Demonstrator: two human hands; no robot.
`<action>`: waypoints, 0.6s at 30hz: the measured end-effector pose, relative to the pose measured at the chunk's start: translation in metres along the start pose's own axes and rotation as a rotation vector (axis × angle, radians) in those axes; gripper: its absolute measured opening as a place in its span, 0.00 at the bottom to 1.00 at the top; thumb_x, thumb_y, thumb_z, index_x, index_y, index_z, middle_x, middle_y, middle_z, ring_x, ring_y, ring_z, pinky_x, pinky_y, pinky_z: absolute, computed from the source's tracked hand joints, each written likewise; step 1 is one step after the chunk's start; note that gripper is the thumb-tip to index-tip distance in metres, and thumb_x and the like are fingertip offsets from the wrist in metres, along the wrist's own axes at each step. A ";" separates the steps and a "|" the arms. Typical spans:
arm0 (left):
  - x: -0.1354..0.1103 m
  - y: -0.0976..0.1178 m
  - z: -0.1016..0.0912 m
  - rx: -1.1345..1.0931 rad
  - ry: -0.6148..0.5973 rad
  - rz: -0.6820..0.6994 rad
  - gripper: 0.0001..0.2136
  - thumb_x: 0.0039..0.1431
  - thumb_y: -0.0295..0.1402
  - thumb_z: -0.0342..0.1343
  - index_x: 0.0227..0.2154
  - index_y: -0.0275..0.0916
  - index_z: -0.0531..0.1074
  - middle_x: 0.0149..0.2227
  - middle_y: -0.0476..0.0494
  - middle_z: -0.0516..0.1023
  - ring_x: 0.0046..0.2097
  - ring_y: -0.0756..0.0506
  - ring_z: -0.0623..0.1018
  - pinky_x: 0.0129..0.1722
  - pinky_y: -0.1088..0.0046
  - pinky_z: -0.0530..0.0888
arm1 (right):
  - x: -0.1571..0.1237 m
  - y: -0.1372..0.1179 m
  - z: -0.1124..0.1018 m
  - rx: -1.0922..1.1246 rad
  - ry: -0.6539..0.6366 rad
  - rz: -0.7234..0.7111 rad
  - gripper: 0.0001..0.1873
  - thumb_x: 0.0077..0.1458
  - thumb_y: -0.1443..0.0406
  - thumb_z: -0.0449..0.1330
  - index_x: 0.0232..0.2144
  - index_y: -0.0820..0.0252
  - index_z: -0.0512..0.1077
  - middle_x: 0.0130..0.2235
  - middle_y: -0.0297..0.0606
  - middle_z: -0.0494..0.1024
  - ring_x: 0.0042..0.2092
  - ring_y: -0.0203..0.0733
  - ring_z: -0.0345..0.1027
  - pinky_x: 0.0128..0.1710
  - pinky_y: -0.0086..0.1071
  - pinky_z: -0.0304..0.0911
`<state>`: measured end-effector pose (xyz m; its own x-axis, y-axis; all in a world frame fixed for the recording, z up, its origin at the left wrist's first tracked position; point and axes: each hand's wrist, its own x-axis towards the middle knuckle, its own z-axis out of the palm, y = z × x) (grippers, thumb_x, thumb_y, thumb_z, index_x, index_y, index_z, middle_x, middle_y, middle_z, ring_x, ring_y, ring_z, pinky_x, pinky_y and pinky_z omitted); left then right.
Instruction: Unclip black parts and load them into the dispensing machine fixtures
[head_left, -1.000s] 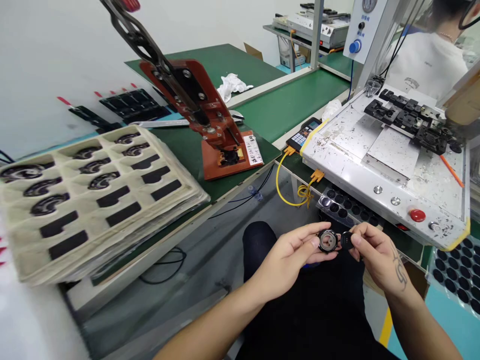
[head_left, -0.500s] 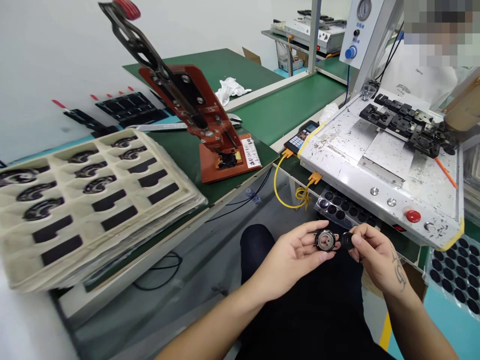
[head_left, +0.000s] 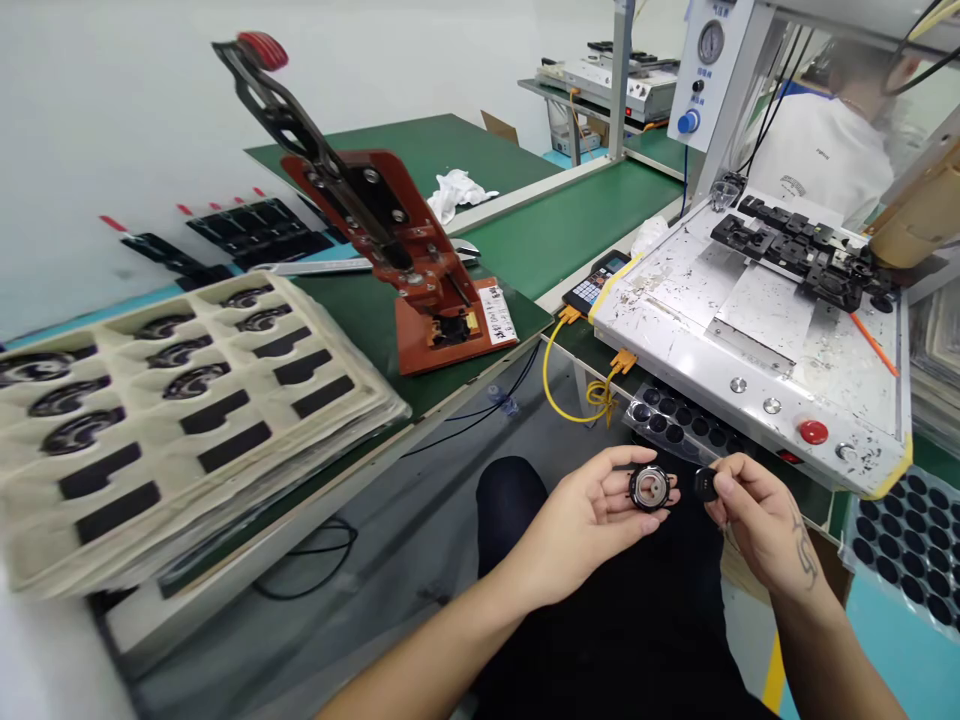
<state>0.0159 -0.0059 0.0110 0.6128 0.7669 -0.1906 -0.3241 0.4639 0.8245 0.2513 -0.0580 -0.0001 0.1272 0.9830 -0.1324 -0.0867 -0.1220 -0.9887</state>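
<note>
My left hand [head_left: 592, 515] is held palm-up over my lap, its fingertips gripping a small round black part with a pale centre [head_left: 649, 488]. My right hand [head_left: 757, 525] sits just to the right, thumb and fingers pinched on a smaller black piece [head_left: 705, 485]. A narrow gap separates the two parts. Both hands hover below the front edge of a white, speckled machine bed [head_left: 720, 330].
A red lever press [head_left: 416, 270] stands on the green bench. A stack of beige trays [head_left: 180, 400] with black parts lies at the left. Black dimpled trays [head_left: 911, 535] lie at the right and under the machine. A yellow cable [head_left: 559, 385] hangs down. Another person in white sits behind the machine.
The two parts have drawn slightly apart; my right hand has shifted a little right. The camera view has tilted down and left a bit.
</note>
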 end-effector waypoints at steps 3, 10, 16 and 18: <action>-0.001 0.000 0.002 0.031 0.009 0.017 0.24 0.59 0.27 0.73 0.55 0.40 0.71 0.53 0.36 0.87 0.55 0.39 0.86 0.58 0.64 0.80 | -0.002 -0.001 -0.001 -0.013 0.006 -0.010 0.18 0.66 0.50 0.68 0.31 0.54 0.71 0.27 0.31 0.71 0.29 0.39 0.64 0.33 0.36 0.64; -0.005 0.000 0.005 0.069 0.017 0.013 0.23 0.59 0.28 0.73 0.54 0.40 0.71 0.53 0.36 0.87 0.55 0.40 0.86 0.58 0.64 0.79 | -0.005 -0.001 -0.005 -0.007 0.011 -0.015 0.18 0.66 0.50 0.67 0.32 0.54 0.71 0.27 0.30 0.71 0.29 0.39 0.63 0.32 0.35 0.61; -0.006 0.001 0.007 0.090 0.021 0.001 0.23 0.60 0.29 0.73 0.55 0.39 0.71 0.53 0.35 0.87 0.55 0.39 0.86 0.59 0.61 0.79 | -0.007 0.006 -0.006 0.035 -0.003 -0.018 0.18 0.67 0.51 0.67 0.31 0.54 0.70 0.29 0.30 0.70 0.29 0.38 0.63 0.33 0.34 0.63; -0.006 0.002 0.007 0.104 0.024 0.000 0.23 0.60 0.29 0.72 0.55 0.40 0.71 0.53 0.35 0.87 0.55 0.38 0.86 0.60 0.60 0.79 | -0.007 0.006 -0.005 0.021 0.007 -0.016 0.19 0.66 0.50 0.67 0.31 0.54 0.70 0.30 0.31 0.71 0.29 0.38 0.63 0.32 0.35 0.64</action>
<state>0.0169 -0.0130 0.0177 0.5947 0.7781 -0.2023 -0.2471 0.4163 0.8750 0.2552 -0.0661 -0.0054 0.1352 0.9838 -0.1175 -0.1052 -0.1037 -0.9890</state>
